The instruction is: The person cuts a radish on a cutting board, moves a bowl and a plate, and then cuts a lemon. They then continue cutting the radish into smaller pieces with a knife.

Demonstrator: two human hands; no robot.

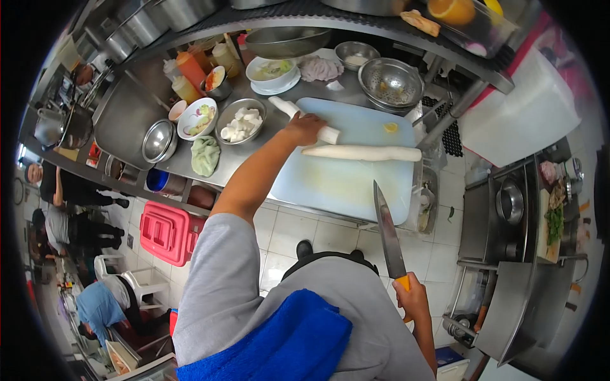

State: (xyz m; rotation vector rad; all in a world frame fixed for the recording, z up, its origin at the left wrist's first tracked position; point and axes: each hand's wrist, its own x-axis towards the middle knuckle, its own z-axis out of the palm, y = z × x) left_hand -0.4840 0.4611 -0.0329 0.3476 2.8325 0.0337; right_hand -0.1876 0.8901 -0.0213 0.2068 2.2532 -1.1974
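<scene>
My left hand (304, 129) is closed over a long peeled white root (328, 134), which lies slantwise at the left of the cutting board (356, 184); its far end sticks out past the board. A second peeled white root (362, 153) lies across the board, just nearer to me. In my right hand (413, 296), held off the board's near right side, is a kitchen knife (389, 235) with a yellow handle, its blade pointing up toward the board. A small yellow piece (390, 127) rests at the board's upper right. Left of my forearm, a metal bowl (223, 134) holds white chunks.
Behind the board stand a metal colander (391, 82), a white bowl (271, 75) and squeeze bottles (189, 65). A green cloth (205, 156) lies on the counter's left. An overhead shelf (305, 14) runs above. A red lidded bin (166, 233) is on the floor; other people are at far left.
</scene>
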